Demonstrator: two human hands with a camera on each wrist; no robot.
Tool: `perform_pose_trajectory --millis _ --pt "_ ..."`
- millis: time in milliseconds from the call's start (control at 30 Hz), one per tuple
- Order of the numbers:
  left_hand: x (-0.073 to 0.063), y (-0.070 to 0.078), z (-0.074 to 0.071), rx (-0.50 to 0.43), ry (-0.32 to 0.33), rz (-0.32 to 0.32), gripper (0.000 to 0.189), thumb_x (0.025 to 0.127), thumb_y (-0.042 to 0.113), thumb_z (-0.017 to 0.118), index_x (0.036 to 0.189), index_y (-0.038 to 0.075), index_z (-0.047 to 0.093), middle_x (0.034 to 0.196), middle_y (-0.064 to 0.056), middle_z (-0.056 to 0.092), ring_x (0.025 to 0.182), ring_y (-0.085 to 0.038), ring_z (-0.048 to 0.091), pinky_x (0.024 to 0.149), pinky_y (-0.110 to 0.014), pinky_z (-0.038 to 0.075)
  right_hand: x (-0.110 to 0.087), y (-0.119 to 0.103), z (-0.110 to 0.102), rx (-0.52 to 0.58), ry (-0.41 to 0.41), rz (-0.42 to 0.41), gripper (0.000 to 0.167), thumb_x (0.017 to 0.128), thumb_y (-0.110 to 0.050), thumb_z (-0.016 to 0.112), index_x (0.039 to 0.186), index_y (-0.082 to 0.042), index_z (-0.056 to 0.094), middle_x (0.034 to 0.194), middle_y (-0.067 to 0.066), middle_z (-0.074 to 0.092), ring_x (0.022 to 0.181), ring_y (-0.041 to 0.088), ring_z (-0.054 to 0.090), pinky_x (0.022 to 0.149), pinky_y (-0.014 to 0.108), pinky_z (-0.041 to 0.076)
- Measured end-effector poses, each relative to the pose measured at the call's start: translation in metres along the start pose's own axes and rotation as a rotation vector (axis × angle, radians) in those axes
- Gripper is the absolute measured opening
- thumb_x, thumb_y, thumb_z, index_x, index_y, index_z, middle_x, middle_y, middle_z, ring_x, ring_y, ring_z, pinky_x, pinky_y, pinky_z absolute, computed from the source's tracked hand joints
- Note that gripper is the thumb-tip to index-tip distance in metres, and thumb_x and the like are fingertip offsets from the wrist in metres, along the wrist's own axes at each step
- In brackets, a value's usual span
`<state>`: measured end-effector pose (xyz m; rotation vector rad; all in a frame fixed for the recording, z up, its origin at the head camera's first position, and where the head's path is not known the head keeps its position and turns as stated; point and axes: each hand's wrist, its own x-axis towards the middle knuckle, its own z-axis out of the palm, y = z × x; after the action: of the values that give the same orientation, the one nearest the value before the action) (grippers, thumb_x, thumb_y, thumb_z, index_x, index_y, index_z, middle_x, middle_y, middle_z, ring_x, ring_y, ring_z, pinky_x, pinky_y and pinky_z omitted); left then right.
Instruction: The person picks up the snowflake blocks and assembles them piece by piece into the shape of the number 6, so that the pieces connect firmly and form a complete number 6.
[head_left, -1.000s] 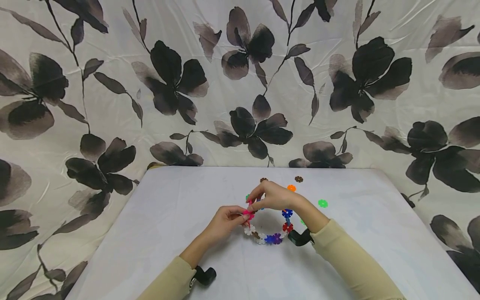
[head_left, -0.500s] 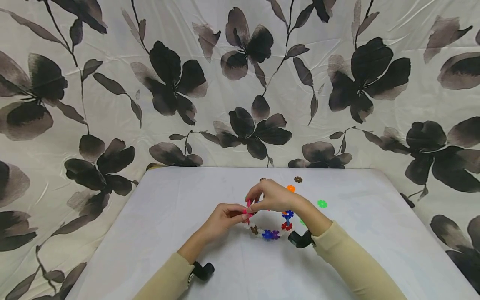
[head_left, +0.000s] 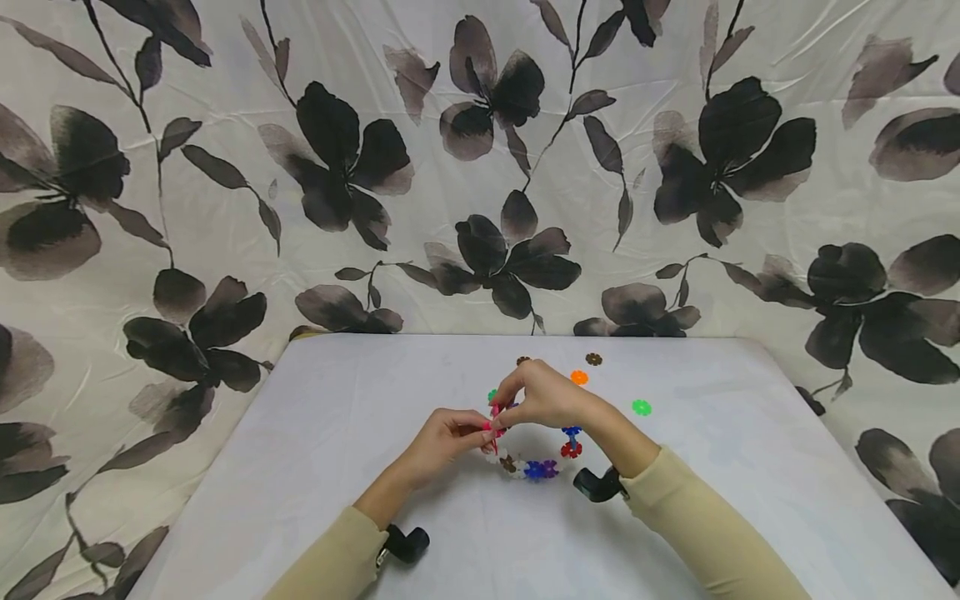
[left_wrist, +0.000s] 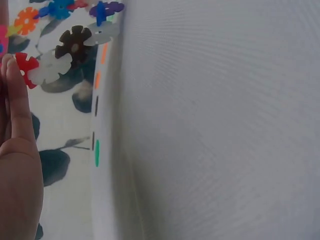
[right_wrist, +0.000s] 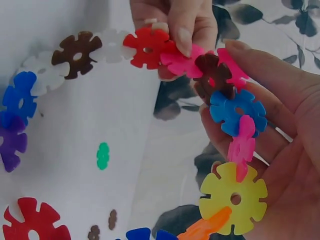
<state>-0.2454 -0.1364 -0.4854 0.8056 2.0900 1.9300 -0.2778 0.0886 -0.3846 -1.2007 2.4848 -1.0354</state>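
Holding one ring of flat plastic flower discs point(head_left: 534, 467) just above the white table point(head_left: 337, 433). Left hand point(head_left: 442, 440) pinching a red disc point(right_wrist: 147, 46), right hand point(head_left: 543, 393) pinching a pink disc point(right_wrist: 182, 61) beside it. Lying loose near the back: two brown point(head_left: 594, 359), one orange point(head_left: 578, 377), one green point(head_left: 641, 407), all notched round.

Both hands, left point(right_wrist: 172, 22) and right point(right_wrist: 280, 150), pinch a chain of snowflake discs point(right_wrist: 230, 110) where its pink disc point(right_wrist: 182, 61) meets its brown disc point(right_wrist: 214, 75).
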Motion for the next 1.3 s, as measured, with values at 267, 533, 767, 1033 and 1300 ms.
perform_pose_trajectory --millis 267,533,767,1033,1300 --pt "-0.002 -0.002 -0.001 -0.008 -0.004 0.004 0.015 0.094 -0.001 0.071 0.106 -0.011 0.073 0.094 -0.018 0.074 0.080 -0.013 0.071 0.078 -0.032 0.061 -0.002 0.000 0.006 0.006 -0.014 -0.025 0.021 0.082 -0.019 0.088 0.099 -0.008 0.083 0.093 -0.003 0.078 0.088 0.017 0.068 0.071 0.028 0.057" --pt "0.000 0.002 -0.003 0.023 -0.004 -0.058 0.015 0.094 0.006 0.074 0.104 -0.004 0.076 0.094 -0.015 0.076 0.081 -0.015 0.072 0.080 -0.035 0.061 -0.002 0.000 0.007 -0.037 -0.008 -0.016 0.019 0.083 -0.017 0.088 0.100 -0.010 0.082 0.097 -0.002 0.078 0.095 0.024 0.070 0.078 0.032 0.058" --pt "0.000 0.002 -0.003 0.033 -0.034 -0.092 0.017 0.095 0.006 0.072 0.109 -0.004 0.074 0.097 -0.011 0.075 0.085 -0.017 0.072 0.087 -0.042 0.060 -0.009 0.004 0.003 -0.038 0.002 0.004 0.036 0.085 -0.025 0.086 0.116 -0.010 0.076 0.104 -0.001 0.076 0.100 0.024 0.067 0.081 0.035 0.058" --pt "-0.002 0.003 -0.001 0.059 0.015 -0.153 0.019 0.096 0.010 0.072 0.112 -0.001 0.073 0.099 -0.012 0.075 0.088 -0.018 0.071 0.091 -0.051 0.057 -0.036 0.017 -0.027 -0.036 0.120 0.070 0.041 0.092 -0.038 0.077 0.123 -0.011 0.073 0.109 -0.005 0.074 0.102 0.019 0.064 0.093 0.046 0.051" --pt "-0.004 0.003 -0.002 0.073 0.051 -0.160 0.020 0.097 0.009 0.071 0.113 -0.002 0.072 0.100 -0.012 0.073 0.088 -0.017 0.069 0.089 -0.046 0.059 -0.075 0.057 -0.057 -0.078 0.253 0.179 0.032 0.098 -0.030 0.071 0.121 -0.008 0.073 0.110 -0.001 0.074 0.099 0.018 0.064 0.087 0.041 0.052"
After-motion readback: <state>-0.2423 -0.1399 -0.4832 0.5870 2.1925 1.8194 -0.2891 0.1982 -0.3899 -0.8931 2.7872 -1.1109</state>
